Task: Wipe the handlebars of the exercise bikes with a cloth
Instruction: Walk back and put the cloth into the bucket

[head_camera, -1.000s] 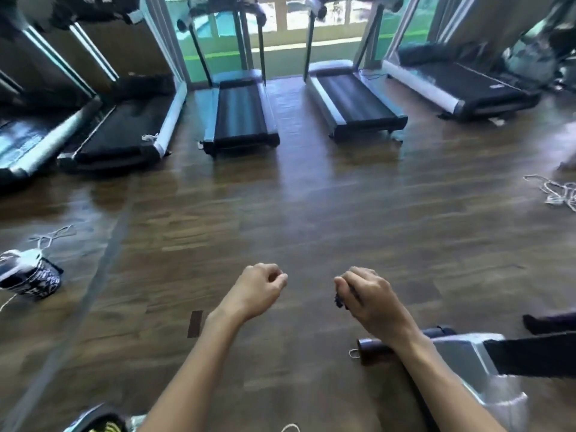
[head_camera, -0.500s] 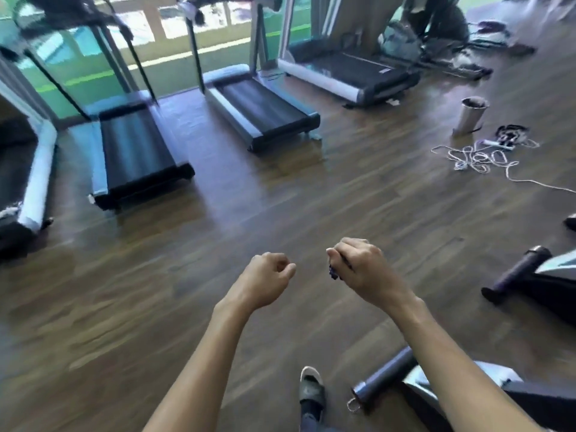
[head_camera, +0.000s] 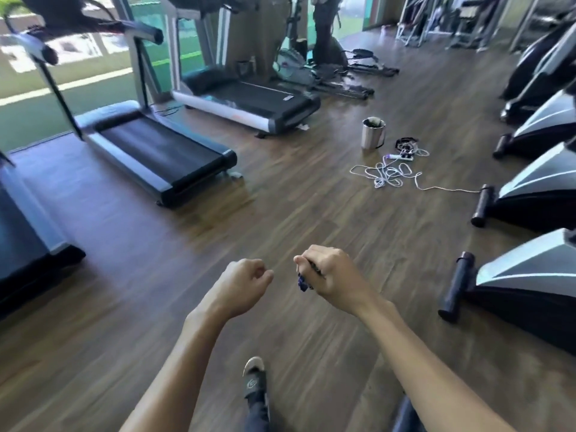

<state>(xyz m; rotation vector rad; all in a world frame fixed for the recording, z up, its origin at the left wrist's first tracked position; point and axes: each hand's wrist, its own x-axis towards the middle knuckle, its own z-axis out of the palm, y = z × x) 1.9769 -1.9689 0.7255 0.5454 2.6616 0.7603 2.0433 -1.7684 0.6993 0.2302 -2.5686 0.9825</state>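
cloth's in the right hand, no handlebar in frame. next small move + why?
Probably turn right and step toward the nearest exercise bike, then look up for its handlebars. The right hand grips the dark cloth, the left hand is curled and holds nothing, and only the bikes' bases show along the right edge, out of reach of both hands.

Dark blue crumpled cloth (head_camera: 302,283), gripped in the right hand (head_camera: 332,277). Brown wood-grain plank floor (head_camera: 280,213). Black-belted treadmill with silver-grey side rails (head_camera: 156,157). Exercise-bike bases (head_camera: 530,275), silver-grey panels over black, with black cylindrical feet. Shiny silver metal bucket (head_camera: 373,133). White tangled cord (head_camera: 386,176). Black slide sandal with a pale logo (head_camera: 255,381).
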